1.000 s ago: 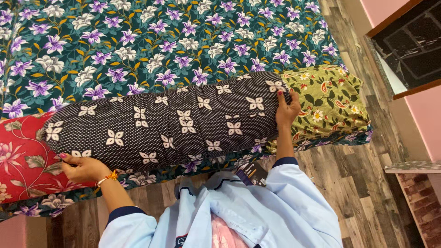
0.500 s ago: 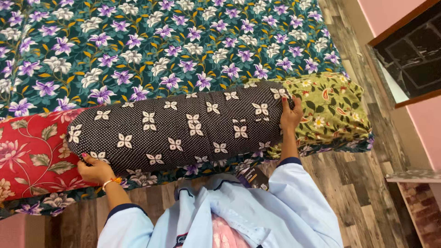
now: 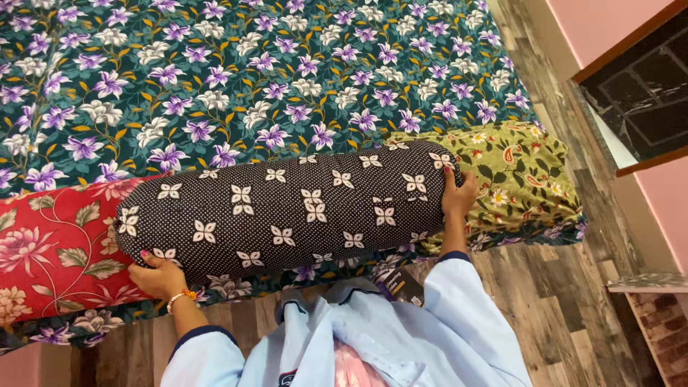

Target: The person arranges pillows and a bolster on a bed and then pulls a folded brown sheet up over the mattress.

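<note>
Because the long dotted bolster pillow (image 3: 287, 208) looks soft and bulky, the left hand (image 3: 159, 277) and right hand (image 3: 457, 195) cup its two ends.

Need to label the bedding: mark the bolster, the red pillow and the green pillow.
bolster (image 3: 287, 208), head view, middle of its dotted black cover.
red pillow (image 3: 54, 247), head view, floral top left of the bolster.
green pillow (image 3: 523, 179), head view, paisley top right of the bolster.
</note>
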